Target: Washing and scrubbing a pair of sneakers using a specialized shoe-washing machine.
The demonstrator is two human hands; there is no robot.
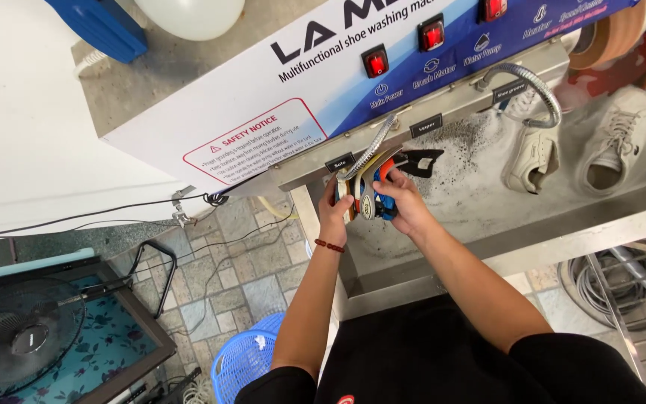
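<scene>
My left hand and my right hand together grip a colourful shoe with blue, orange and white parts. I hold it sole-up at the left end of a steel wash basin, under the machine's front panel. A flexible metal hose runs down to the shoe from above. A black brush piece juts out just right of the shoe. A bead bracelet sits on my left wrist.
Two white sneakers lie in the soapy basin to the right. Red rocker switches line the machine panel. A blue plastic basket stands on the tiled floor below, a fan at lower left, and coiled hose at lower right.
</scene>
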